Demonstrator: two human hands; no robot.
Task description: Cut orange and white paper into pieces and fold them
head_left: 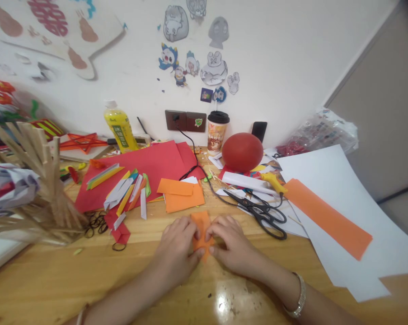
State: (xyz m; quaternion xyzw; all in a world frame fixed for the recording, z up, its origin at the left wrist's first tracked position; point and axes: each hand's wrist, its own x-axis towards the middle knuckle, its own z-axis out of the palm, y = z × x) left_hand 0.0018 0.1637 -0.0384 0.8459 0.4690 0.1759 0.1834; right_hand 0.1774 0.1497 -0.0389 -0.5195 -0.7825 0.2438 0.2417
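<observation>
A small orange paper piece [201,220] stands out between my two hands at the middle of the wooden table. My left hand [180,246] pinches its left edge, thumb and fingers pressed together. On the opposite side my right hand [231,246] grips the paper in the same way, its thumb close to the left thumb. Both hands partly cover the paper. Just beyond them lie more orange sheets [185,201], with a narrower orange piece [175,187] on top.
Black scissors [263,212] lie right of my hands, near a yellow glue gun [274,183]. Behind are a red balloon [242,151], a cup [217,133] and a bottle [120,128]. Wooden sticks [49,180] and folded paper strips [122,192] are left; white sheets [329,194] are right.
</observation>
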